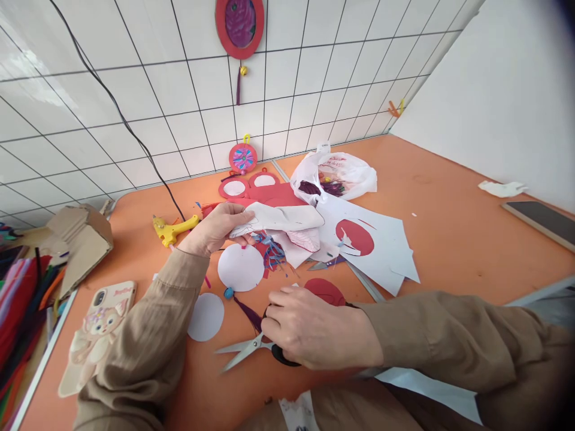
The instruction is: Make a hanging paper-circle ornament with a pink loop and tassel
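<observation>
My left hand [220,226] is closed, thumb on top, on the left end of a folded white piece of cloth or paper [287,218] with thin dark lines; I cannot tell which material. My right hand [314,329] grips the scissors [257,343] by their black handles. Their blades are spread and point left, low over the orange table. Between the hands lie a white paper disc [241,267] and a dark purple tassel [249,312] with a blue bead. A second white disc [205,316] rests by my left sleeve. Beyond the right hand is a red disc [324,291], partly covered.
A yellow glue gun [174,230], its cord running up the tiled wall, lies left of several blue scraps [273,250]. White sheets [381,239] and a plastic bag [345,173] with tassels sit right of centre. A phone [96,335] lies at left.
</observation>
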